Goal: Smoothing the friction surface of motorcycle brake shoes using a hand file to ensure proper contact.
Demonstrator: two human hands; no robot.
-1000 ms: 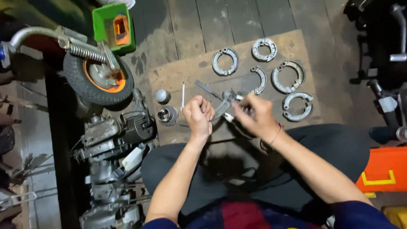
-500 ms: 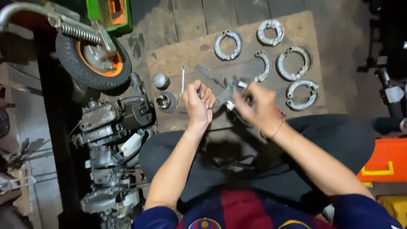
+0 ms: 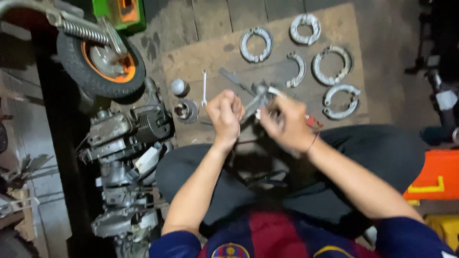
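Held part: a grey metal lever-like piece (image 3: pixel 253 101), blurred, raised above the near edge of the brown cardboard sheet (image 3: pixel 191 62) on the floor.
Left hand (image 3: pixel 224 113): fist clamped around the piece's near end.
Right hand (image 3: pixel 286 123): fingers pinched together on the piece's other end; exact grip blurred.
Cardboard: five grey curved brake shoes (image 3: pixel 256 44) toward the far right corner; a small silver spanner (image 3: pixel 204 87) near its left edge.
Left of cardboard: a grey engine block (image 3: pixel 125 130), a black tyre with orange rim (image 3: pixel 100 62).
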